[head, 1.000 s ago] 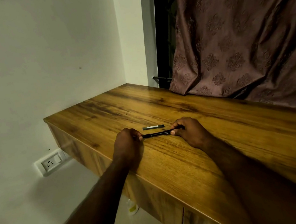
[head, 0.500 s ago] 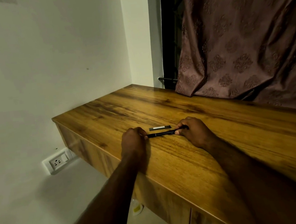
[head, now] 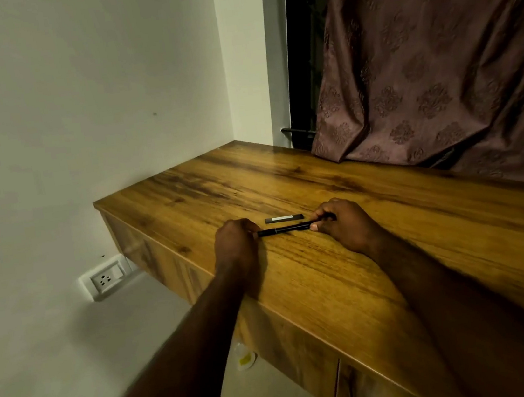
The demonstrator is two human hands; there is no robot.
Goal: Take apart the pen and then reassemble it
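Note:
A slim black pen (head: 286, 229) lies level just above the wooden desk (head: 349, 286), held at both ends. My left hand (head: 236, 243) pinches its left tip, and my right hand (head: 346, 225) grips its right end between thumb and fingers. Just behind the pen, a short dark flat piece with a pale stripe (head: 284, 218) rests on the desk, apart from both hands. The pen's ends are hidden inside my fingers.
The desk's front edge runs close under my forearms, with drawers (head: 295, 360) below. A patterned curtain (head: 435, 59) hangs at the back right. A wall socket (head: 106, 278) sits low on the left wall. A small pale bottle (head: 245, 358) lies on the floor.
Both hands keep their hold on the pen in the same spot on the desk. Only the camera view has drifted, shifting the scene slightly to the right and down.

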